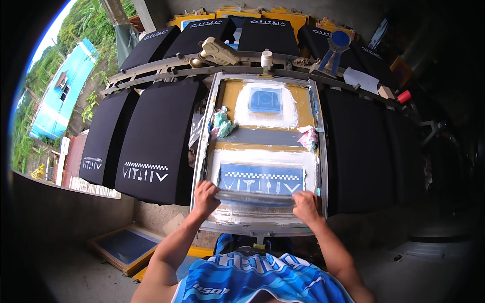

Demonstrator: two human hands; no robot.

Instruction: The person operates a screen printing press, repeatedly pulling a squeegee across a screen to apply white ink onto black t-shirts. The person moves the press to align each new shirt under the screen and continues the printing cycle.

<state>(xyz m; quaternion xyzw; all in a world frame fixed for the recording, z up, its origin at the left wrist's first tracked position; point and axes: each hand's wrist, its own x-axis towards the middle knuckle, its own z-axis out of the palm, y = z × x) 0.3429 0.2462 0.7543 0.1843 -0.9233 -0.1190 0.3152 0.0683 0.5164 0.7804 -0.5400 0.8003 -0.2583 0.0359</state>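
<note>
A long squeegee (256, 197) lies crosswise over the lower part of a screen printing frame (203, 151). My left hand (206, 198) is closed around its left end, and my right hand (306, 206) grips the right end. Just beyond the squeegee, the blue stencil area (261, 173) shows a checkered strip above a row of white symbols, whose lower part the squeegee partly covers. White ink surrounds this area. Farther up the screen sits a smaller blue stencil patch (266, 101). Crumpled rags (221, 123) rest at the left side, and another rag (308, 138) at the right.
Black shirts on boards flank the frame: a printed one (156, 136) at left, a plain one (356, 151) at right. Behind them, a metal rail holds a beige heat gun (219, 52), a white container (267, 59) and a blue round-headed tool (335, 50). A wood-framed screen (126, 247) lies low at left.
</note>
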